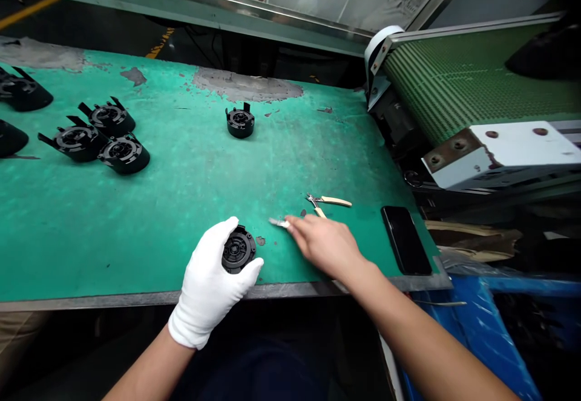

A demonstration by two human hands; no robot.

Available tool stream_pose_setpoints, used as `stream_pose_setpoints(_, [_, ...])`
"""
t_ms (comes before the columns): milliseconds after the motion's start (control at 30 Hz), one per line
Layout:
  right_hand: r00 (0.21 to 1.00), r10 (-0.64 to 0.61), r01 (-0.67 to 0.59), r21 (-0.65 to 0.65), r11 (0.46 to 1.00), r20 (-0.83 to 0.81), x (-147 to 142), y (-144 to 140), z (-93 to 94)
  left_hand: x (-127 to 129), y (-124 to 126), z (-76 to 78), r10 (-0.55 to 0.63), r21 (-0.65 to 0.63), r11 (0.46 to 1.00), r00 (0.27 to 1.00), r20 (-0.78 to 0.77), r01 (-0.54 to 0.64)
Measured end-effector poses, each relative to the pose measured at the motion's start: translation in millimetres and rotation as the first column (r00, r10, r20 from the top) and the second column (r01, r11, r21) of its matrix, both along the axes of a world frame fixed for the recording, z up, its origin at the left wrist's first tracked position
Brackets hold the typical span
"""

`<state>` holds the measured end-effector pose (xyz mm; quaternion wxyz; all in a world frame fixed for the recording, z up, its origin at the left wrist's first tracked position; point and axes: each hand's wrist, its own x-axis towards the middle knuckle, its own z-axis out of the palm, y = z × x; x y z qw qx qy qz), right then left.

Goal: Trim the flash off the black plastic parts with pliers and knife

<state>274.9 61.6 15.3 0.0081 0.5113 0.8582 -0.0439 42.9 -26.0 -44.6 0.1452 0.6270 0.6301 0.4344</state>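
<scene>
Gripping 1 black round part [238, 250] in my gloved left hand [211, 280] at the mat's [181, 195] near edge, my bare right hand [324, 244] pinches a small blade [279, 223]; trimming looks unfinished, 5 parts [97, 135] wait.

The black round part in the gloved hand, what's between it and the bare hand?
Head view: only a small dark scrap lies on the green mat between them.

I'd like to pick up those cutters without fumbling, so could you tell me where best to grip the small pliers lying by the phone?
Grip the pliers by the two cream handles, coming from the right. They lie flat on the green table, handles splayed toward the phone, while the metal jaws point left.
</scene>
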Motion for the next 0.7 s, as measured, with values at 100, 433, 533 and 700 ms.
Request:
stream_pose_setpoints(100, [0.977,-0.112,0.11,-0.024,0.994,-0.183,6,6,0.6,1,1,-0.6,0.01,0.002,1.0,1.0,-0.009,-0.01])
stream_pose_setpoints(433, [0.485,-0.357,-0.335,-0.547,0.768,-0.798,-48,-95,-20.1,-30,-12,45.0,-0.065,-0.386,0.861,0.823,0.565,0.333])
stream_pose_setpoints(533, [0.286,-0.579,-0.3,-0.645,0.703,-0.764,-61,-124,-33.9,-30,-42,37.2,-0.102,-0.368,0.882,0.883,0.459,0.293])
stream_pose_setpoints(700, [0.095,-0.738,-0.261,-0.732,0.629,-0.668,-78,-160,-54.8,-20,-74,8.1,0.031,-0.239,0.971,0.986,0.166,0.01])
